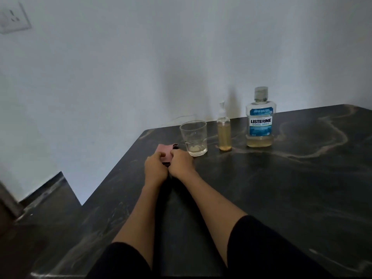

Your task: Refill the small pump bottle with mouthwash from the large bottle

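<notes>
The large mouthwash bottle (260, 119) stands capped at the back of the dark table, with a blue label and a low layer of yellowish liquid. To its left stands the small pump bottle (223, 131), its pump top on, mostly filled with yellowish liquid. Further left is a clear drinking glass (194, 137) holding a trace of liquid. In front of the glass, my left hand (155, 170) and my right hand (181, 163) rest side by side on a pink cloth (165, 151), fingers curled onto it. A dark item shows partly under the cloth.
The dark marbled table (281, 188) runs right and toward me; its left edge slants away just left of my hands. A white wall stands close behind the bottles, with a wall socket (14, 19) at the upper left. A lower dark surface (50, 190) lies left of the table.
</notes>
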